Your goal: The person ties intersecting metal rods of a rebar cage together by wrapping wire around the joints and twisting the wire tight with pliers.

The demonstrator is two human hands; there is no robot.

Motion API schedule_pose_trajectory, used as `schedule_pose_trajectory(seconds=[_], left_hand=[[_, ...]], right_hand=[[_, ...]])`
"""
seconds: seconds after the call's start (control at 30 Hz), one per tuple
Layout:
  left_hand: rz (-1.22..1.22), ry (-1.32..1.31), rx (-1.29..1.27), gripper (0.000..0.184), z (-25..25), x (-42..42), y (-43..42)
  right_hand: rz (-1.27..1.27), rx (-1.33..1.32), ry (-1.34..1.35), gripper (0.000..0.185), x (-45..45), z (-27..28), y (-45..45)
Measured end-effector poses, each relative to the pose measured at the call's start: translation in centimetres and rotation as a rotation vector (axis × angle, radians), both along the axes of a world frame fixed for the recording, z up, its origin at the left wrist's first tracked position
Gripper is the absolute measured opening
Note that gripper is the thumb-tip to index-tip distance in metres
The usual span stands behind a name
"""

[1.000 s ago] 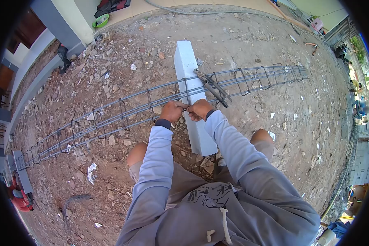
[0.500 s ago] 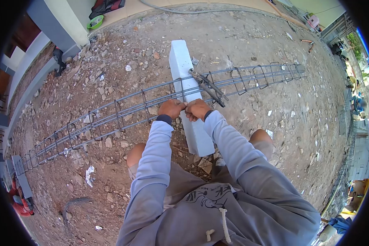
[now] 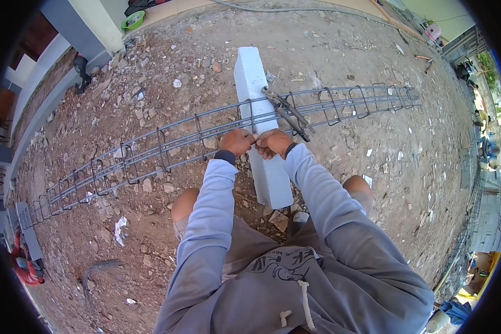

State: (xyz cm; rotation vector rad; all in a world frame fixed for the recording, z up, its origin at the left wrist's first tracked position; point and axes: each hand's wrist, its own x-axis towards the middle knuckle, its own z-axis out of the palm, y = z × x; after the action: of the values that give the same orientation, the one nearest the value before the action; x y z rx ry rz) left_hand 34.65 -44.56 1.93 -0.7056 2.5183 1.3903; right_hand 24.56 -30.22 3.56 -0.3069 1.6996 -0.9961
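My left hand [image 3: 237, 142] is closed in a pinch at the near bar of a long rebar cage [image 3: 199, 133]. Beside it, my right hand [image 3: 273, 143] has its fingers curled, and the fingertips of both hands almost meet next to a stirrup. Whatever lies between the fingers is too small to make out. Under the cage and my hands a pale block [image 3: 275, 185] lies lengthwise away from me, holding the bars off the ground. Dark-handled pincers [image 3: 288, 115] rest across the bars just right of the block.
Rubble and stones cover the dirt ground [image 3: 345, 167]. Another grey block [image 3: 29, 231] supports the cage's far left end, near a person in red [image 3: 28, 267]. Loose wire [image 3: 97, 267] lies at lower left. A green basin [image 3: 133, 20] stands by the building; a hose [image 3: 295, 9] runs behind.
The view has shifted slightly. My hands stay at the same spot on the cage, with the right fingers turned a little. The pincers and block keep their places.
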Motion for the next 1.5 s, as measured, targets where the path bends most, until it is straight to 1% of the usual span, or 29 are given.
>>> schedule_pose_trajectory(seconds=[0.2,0.3,0.4,0.5,0.6,0.7,0.8,0.9,1.0,1.1,1.2,1.3,1.4,1.5], left_hand=[[0.02,0.007,0.016,0.038,0.4,0.0,0.1],[0.004,0.017,-0.017,0.038,0.8,0.1,0.2],[0.011,-0.006,0.02,0.038,0.1,-0.1,0.0],[0.002,0.012,0.035,0.038,0.3,-0.2,-0.1],[0.006,-0.002,0.024,0.038,1.0,0.0,0.0],[0.001,0.0,0.009,0.039,1.0,0.0,0.0],[-0.008,0.031,-0.024,0.04,0.9,0.1,0.1],[-0.014,0.09,-0.074,0.04,0.1,0.0,0.2],[0.001,0.096,-0.082,0.04,-0.6,-0.1,0.3],[-0.02,0.059,-0.106,0.04,-1.0,-0.2,0.2],[0.013,0.109,-0.209,0.041,-1.6,-0.3,0.6],[0.023,0.11,-0.211,0.04,-2.1,-0.3,0.7],[0.049,0.116,-0.24,0.039,-2.1,-0.2,0.9],[0.042,0.107,-0.325,0.038,-2.0,-0.3,0.7]], right_hand=[[0.01,0.011,-0.019,0.015,0.0,0.6,0.1],[-0.152,0.001,-0.104,0.017,0.6,2.1,0.9],[-0.268,-0.028,-0.089,0.021,1.8,2.1,1.8],[-0.207,-0.022,0.16,0.031,2.8,2.2,1.7],[0.13,-0.124,0.911,0.044,4.3,2.1,2.1],[0.144,-0.072,1.005,0.052,5.4,2.6,2.3],[0.055,0.095,1.128,0.042,6.1,1.8,2.4],[-0.055,0.166,1.023,0.028,6.4,1.3,2.3],[-0.123,0.012,1.062,0.022,6.6,-0.1,2.6],[-0.407,0.08,0.411,0.022,6.9,0.5,2.0],[-0.411,0.078,0.429,0.02,7.5,1.0,1.1],[-0.299,0.13,0.539,0.013,7.1,1.2,0.3],[-0.407,0.092,0.219,0.015,5.9,3.2,-1.0],[-0.38,0.034,0.121,0.026,4.3,4.1,-1.7]])
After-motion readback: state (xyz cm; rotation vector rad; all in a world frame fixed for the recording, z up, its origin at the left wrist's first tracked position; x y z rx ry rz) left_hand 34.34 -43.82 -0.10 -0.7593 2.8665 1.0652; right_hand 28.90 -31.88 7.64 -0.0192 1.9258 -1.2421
